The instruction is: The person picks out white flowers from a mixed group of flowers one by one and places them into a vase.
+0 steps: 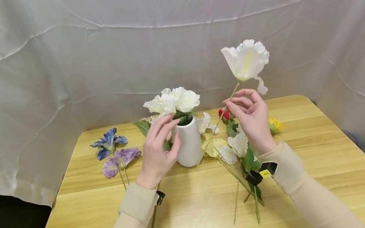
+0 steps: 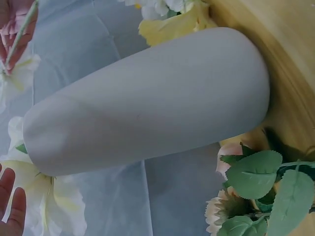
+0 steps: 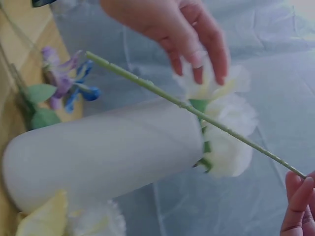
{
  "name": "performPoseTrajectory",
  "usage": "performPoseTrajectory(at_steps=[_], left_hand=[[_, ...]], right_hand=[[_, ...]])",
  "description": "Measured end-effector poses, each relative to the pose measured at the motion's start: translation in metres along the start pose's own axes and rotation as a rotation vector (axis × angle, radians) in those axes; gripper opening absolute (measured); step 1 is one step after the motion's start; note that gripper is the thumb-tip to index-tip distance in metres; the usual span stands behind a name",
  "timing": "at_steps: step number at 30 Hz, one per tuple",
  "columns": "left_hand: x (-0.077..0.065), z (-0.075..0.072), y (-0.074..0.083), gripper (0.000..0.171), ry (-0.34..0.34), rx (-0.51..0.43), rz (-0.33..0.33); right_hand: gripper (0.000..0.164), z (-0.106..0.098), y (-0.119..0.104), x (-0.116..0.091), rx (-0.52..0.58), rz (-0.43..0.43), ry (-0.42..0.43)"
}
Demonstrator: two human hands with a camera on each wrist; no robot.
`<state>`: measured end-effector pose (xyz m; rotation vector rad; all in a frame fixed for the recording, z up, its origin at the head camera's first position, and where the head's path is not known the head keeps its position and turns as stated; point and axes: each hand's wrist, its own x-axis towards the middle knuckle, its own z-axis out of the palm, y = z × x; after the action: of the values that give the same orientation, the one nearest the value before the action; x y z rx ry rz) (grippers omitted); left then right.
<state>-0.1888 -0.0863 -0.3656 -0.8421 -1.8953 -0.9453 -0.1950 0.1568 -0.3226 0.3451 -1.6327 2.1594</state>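
A white vase (image 1: 188, 145) stands upright near the middle of the table with white flowers (image 1: 174, 100) in its mouth. Beside the blooms, at the vase's left rim, is my left hand (image 1: 159, 143), its fingers loosely bent and gripping nothing; whether the fingertips touch petals I cannot tell. My right hand (image 1: 250, 115) pinches the thin stem of a large white flower (image 1: 247, 60) between thumb and fingers, up and to the right of the vase. The bloom points upward, and the green stem (image 3: 147, 86) slants down toward the vase, outside it, as the right wrist view shows.
Blue (image 1: 108, 143) and purple flowers (image 1: 121, 160) lie at the table's left. Right of the vase lie a yellow flower (image 1: 214, 145), white flowers (image 1: 238, 144), a red flower (image 1: 224, 114) and crossed stems. Another yellow flower (image 1: 275, 125) lies farther right. Grey cloth (image 1: 171, 44) hangs behind.
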Motion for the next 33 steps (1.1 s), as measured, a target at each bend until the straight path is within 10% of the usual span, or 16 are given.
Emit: performPoseTrajectory(at_steps=[22, 33], left_hand=[[0.01, -0.008, -0.013, 0.036, 0.011, -0.024, -0.085], [0.009, -0.009, -0.016, 0.036, -0.002, -0.011, -0.112]], right_hand=[[0.028, 0.042, -0.032, 0.033, 0.215, -0.265, 0.226], [0.025, 0.056, -0.018, 0.027, 0.077, -0.433, 0.091]])
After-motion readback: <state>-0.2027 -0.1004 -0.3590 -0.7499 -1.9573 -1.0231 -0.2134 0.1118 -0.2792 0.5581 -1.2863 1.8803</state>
